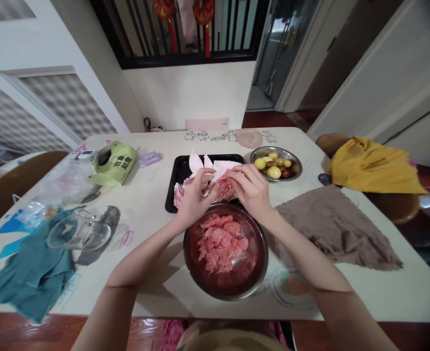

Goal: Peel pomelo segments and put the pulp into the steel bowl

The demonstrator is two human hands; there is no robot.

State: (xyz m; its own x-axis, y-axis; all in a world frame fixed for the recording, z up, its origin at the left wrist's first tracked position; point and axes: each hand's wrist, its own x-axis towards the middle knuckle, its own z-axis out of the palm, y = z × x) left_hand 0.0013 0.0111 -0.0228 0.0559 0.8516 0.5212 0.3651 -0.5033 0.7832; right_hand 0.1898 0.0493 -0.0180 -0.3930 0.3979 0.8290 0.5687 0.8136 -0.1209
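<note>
You have both hands on one red-fleshed fruit piece (225, 191), fingers bent and pinching its pale skin: your left hand (196, 197) grasps it from the left, your right hand (253, 192) from the right, though the fingertips partly hide the exact contact. The piece is between your hands, over the near part of the black tray (179, 170). Just beyond your grip, pale peel (196, 162) stands up in that tray. Directly on your side of the grip, below your wrists, is the large metal bowl (189, 261) with loose red pulp (220, 241) heaped in it. Beyond and to the right of your right hand is a smaller metal bowl (299, 170) of yellow and reddish-brown fruit (274, 172). Farther right of the grip lies a brown cloth (342, 226); well to its left are a glass jug (67, 231) and a green bag (122, 163).
</note>
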